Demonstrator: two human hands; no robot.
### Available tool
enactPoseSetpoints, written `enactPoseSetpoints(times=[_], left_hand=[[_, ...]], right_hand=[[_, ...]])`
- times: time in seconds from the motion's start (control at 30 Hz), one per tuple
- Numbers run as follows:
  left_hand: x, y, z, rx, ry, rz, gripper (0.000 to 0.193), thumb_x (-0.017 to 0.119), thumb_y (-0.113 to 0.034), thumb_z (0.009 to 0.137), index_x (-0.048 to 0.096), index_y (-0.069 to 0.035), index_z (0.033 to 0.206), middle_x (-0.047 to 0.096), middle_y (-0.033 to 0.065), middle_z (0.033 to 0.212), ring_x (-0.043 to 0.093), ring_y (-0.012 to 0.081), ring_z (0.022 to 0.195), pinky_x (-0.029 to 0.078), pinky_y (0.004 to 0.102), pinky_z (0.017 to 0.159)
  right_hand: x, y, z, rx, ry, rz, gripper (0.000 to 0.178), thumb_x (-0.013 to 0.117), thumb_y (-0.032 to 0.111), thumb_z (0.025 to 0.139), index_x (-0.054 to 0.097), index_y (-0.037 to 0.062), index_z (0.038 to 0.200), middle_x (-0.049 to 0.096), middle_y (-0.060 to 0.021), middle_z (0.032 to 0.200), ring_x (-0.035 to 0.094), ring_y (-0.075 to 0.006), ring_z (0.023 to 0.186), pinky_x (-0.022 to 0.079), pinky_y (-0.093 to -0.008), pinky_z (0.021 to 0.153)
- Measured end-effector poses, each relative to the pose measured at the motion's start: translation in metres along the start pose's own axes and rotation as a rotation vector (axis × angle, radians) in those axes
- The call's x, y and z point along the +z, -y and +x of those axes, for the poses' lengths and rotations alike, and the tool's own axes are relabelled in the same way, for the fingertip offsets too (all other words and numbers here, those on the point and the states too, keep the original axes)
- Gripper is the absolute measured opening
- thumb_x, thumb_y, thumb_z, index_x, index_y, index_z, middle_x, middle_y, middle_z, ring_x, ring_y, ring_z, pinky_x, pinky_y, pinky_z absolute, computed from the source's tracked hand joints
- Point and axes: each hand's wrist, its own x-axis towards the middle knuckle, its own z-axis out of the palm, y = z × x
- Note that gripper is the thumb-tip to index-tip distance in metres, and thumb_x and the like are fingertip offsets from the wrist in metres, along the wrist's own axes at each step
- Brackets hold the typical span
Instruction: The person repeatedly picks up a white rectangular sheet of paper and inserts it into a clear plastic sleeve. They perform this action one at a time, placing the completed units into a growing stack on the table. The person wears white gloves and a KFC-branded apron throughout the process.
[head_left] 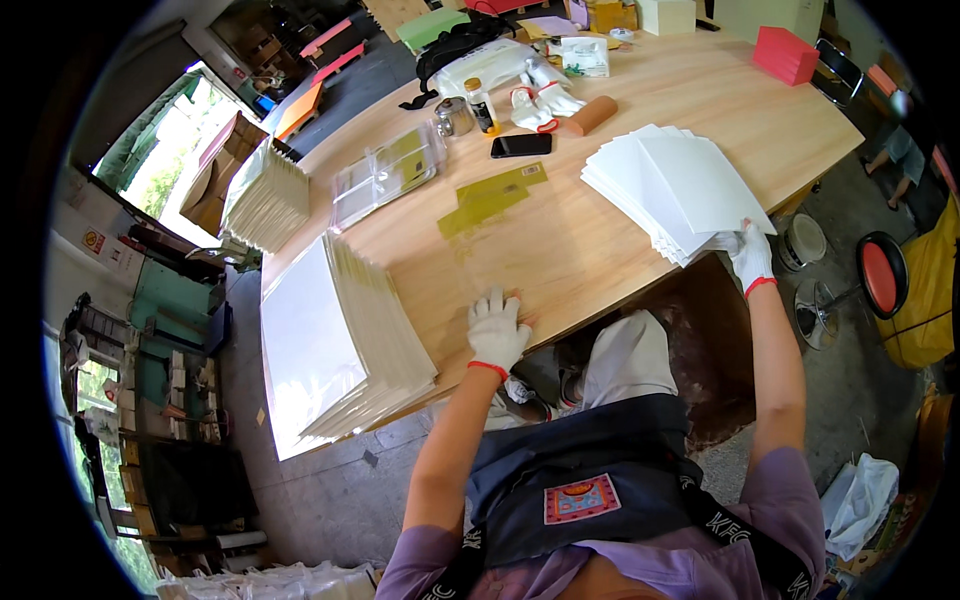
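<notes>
My left hand (497, 328), in a white glove with a red cuff, lies with fingers spread near the table's front edge. Just beyond its fingertips are clear plastic sleeves (490, 205), hard to make out except for their olive-gold strips. At the right, my gloved right hand (750, 258) pinches the near corner of a white sheet (700, 180) on top of a fanned pile of white sheets (622, 180). How many sheets its fingers hold is hidden. Left of my left hand stands a tall stack of white sheets in clear sleeves (310, 340).
Behind lie a phone (521, 146), a brown roll (590, 115), spare gloves (545, 103), a bottle (481, 107) and a metal mug (453, 117). A clear packet (388, 172) and another stack (266, 197) occupy the left. A red block (785, 56) sits far right; a stool (884, 275) stands on the floor.
</notes>
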Motion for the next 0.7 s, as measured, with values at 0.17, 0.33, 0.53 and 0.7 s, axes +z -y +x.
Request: enactPoseSetpoints(times=[0.17,0.33,0.53,0.7], left_hand=[[-0.019,-0.006,0.013,-0.054,0.111,0.023,0.035,0.064,-0.023,0.069,0.058,-0.015,0.102,0.053,0.0082,0.108,0.048,0.0286,0.100,0.038,0.0418,0.089],[-0.018,0.023,0.011,-0.206,0.265,-0.003,0.035,0.066,-0.015,0.066,0.056,-0.016,0.099,0.054,0.0057,0.101,0.053,0.0282,0.095,0.046,0.0411,0.078],[-0.015,0.030,0.002,-0.204,0.118,-0.188,0.028,0.057,-0.005,0.066,0.056,-0.016,0.092,0.054,0.0055,0.096,0.052,0.0277,0.093,0.047,0.0399,0.074],[-0.018,0.032,-0.003,-0.182,-0.057,-0.182,0.022,0.054,-0.003,0.069,0.059,-0.014,0.088,0.056,0.0072,0.090,0.055,0.0280,0.088,0.047,0.0382,0.072]], right_hand=[[-0.047,0.005,0.000,-0.155,0.350,-0.136,0.018,0.051,0.011,0.085,0.051,0.0075,0.103,0.058,-0.0054,0.087,0.060,-0.0180,0.063,0.046,-0.0244,0.045],[-0.038,0.001,-0.118,0.107,0.537,-0.209,0.039,0.056,0.015,0.078,0.048,0.0001,0.114,0.059,-0.0105,0.101,0.060,-0.0178,0.087,0.052,-0.0299,0.069],[-0.050,-0.026,-0.193,0.423,0.725,-0.479,0.050,0.055,0.019,0.074,0.047,-0.0036,0.119,0.060,-0.0078,0.095,0.058,-0.0152,0.085,0.047,-0.0262,0.076],[-0.073,-0.067,-0.200,0.393,0.467,-0.277,0.026,0.054,0.018,0.078,0.051,0.0036,0.100,0.055,-0.0021,0.066,0.046,-0.0127,0.037,0.036,-0.0247,0.032]])
